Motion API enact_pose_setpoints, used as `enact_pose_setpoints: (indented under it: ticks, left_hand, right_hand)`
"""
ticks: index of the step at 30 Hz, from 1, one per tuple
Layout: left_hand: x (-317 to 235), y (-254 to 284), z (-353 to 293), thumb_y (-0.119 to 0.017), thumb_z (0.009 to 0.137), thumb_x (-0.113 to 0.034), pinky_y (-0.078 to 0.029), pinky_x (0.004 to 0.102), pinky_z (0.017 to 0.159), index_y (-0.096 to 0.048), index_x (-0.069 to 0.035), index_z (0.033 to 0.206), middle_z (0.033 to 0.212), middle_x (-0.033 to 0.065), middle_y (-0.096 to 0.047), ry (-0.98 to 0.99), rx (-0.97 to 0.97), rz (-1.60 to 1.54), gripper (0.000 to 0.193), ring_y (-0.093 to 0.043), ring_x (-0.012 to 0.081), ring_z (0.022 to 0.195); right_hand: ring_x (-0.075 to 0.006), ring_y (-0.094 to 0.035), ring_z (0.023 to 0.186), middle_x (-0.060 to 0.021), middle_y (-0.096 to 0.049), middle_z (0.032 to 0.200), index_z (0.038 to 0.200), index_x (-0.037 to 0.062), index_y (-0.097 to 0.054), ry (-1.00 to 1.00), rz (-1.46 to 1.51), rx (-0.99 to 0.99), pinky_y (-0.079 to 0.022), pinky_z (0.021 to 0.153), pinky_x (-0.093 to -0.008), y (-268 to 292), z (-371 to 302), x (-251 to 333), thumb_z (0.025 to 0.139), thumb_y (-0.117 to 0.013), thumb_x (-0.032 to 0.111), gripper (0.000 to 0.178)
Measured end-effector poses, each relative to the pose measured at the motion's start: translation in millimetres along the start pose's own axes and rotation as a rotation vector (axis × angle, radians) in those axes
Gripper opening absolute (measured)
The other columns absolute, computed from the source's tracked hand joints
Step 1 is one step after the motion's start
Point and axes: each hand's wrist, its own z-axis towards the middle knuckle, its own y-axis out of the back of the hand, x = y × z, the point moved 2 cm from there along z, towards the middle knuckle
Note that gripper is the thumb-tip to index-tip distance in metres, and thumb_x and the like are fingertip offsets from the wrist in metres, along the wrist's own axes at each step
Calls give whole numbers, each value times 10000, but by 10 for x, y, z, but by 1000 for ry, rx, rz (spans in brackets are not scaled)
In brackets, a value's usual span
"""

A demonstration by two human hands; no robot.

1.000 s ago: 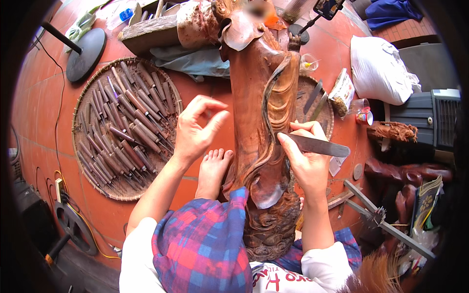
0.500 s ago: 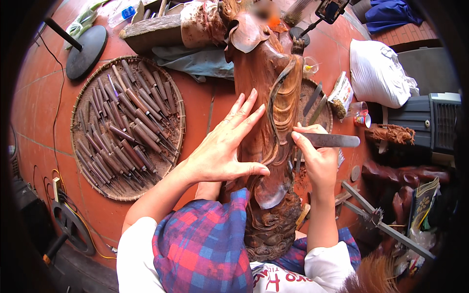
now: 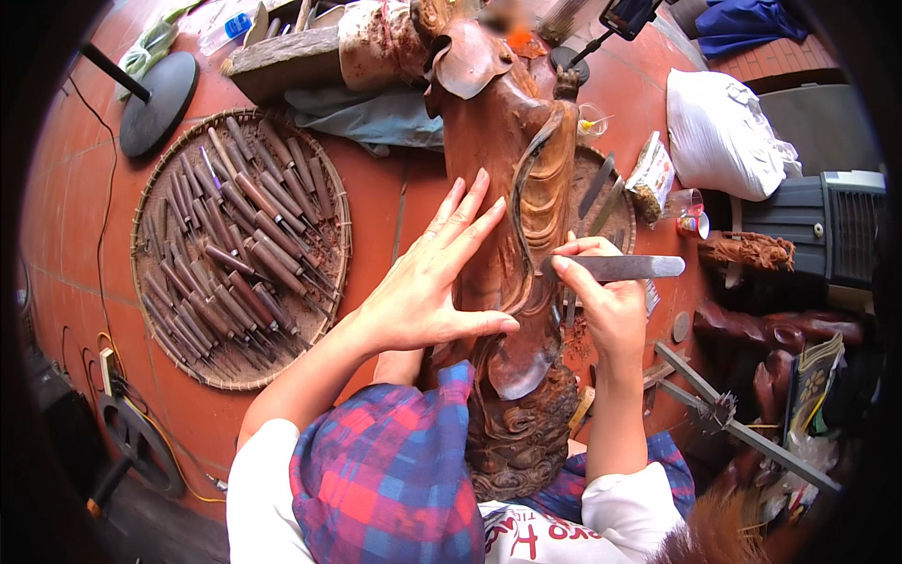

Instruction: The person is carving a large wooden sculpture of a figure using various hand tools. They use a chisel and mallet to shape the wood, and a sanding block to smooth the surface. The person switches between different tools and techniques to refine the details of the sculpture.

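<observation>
- The tall wood carving (image 3: 540, 211) stands in the middle, in front of you, with its rough base on the near side.
- A second ago your left hand (image 3: 423, 282) was up on the left, fingers curled; now it lies on the carving, fingers and thumb spread wide, holding nothing.
- Your right hand (image 3: 611, 301) pinches a flat metal tool (image 3: 648, 268) between thumb and fingers. Its left end is at the carving; you can't tell if it touches.
- The big round basket (image 3: 246, 383) on the left is full of wood-handled tools (image 3: 249, 296).
- The right basket (image 3: 625, 221), partly hidden, has long blades (image 3: 597, 183) in it.
</observation>
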Motion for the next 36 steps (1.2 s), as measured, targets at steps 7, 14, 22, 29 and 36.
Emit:
enact_pose_setpoints:
  ticks: [7, 14, 22, 29, 36]
  left_hand:
    - [0, -22, 8, -770, 685, -569, -187, 511, 1156, -262, -85, 1504, 1595, 168, -87, -16, -8, -11, 1078, -80, 406, 1458]
    - [11, -5, 20, -771, 685, -566, -188, 506, 1156, -265, -86, 1504, 1593, 172, -96, -14, 0, -15, 1076, -78, 401, 1459]
    - [20, -42, 9, -782, 675, -552, -195, 497, 1155, -279, -89, 1501, 1590, 176, -112, -32, -17, -20, 1072, -93, 385, 1462]
    - [21, -22, 31, -788, 674, -539, -200, 500, 1152, -286, -88, 1498, 1589, 178, -116, -39, -20, 2, 1065, -93, 393, 1460]
    - [10, -46, 17, -778, 681, -543, -200, 503, 1151, -287, -84, 1498, 1592, 172, -111, -10, -7, -13, 1058, -89, 397, 1460]
  right_hand:
    - [-32, -545, 670, 14, -626, 741, 897, -6, -630, 21, 26, -40, -415, 595, -185, -86, -55, -9, 826, -710, 16, 109]
    - [-16, -519, 660, 42, -601, 708, 901, 14, -639, 33, 75, -57, -405, 600, -173, -97, -44, -39, 831, -715, 27, 104]
    - [-35, -516, 654, 18, -607, 719, 911, 1, -686, 35, 62, -64, -426, 647, -184, -75, -67, -21, 843, -693, 22, 72]
    - [-89, -584, 744, -45, -663, 823, 867, -25, -697, 182, -45, -18, -462, 716, -224, -28, -41, -35, 845, -683, 15, 48]
    - [-199, -652, 841, -96, -593, 826, 1101, 39, -441, 143, 381, -69, -560, 869, -427, 266, -138, 195, 867, -594, -62, 297]
